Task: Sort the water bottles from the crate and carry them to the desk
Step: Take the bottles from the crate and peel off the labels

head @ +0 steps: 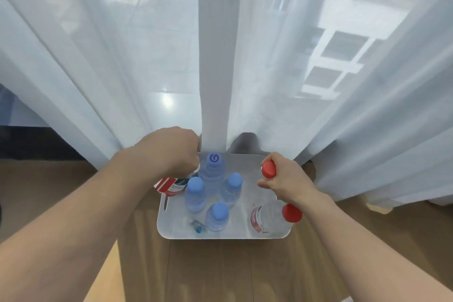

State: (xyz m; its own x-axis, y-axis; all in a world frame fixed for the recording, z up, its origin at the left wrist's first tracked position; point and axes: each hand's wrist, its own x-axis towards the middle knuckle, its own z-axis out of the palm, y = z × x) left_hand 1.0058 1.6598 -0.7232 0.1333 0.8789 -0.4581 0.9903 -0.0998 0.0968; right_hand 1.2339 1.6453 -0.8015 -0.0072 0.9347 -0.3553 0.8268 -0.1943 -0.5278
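A white crate (220,234) sits on the wooden floor in front of a sheer curtain. Several blue-capped water bottles stand inside it; the tallest (212,167) is at the back, a smaller one (219,213) near the front. My left hand (169,149) is closed over the top of a red-labelled bottle (171,185) at the crate's back left corner; its cap is hidden. My right hand (282,176) grips the neck of a red-capped bottle (268,169) at the crate's right side. Another red-capped bottle (274,218) stands in the front right corner.
White sheer curtains (220,56) hang right behind the crate and touch its back rim. Wooden floor (208,272) lies in front of the crate. A small crumpled blue wrapper (197,225) lies on the crate's bottom.
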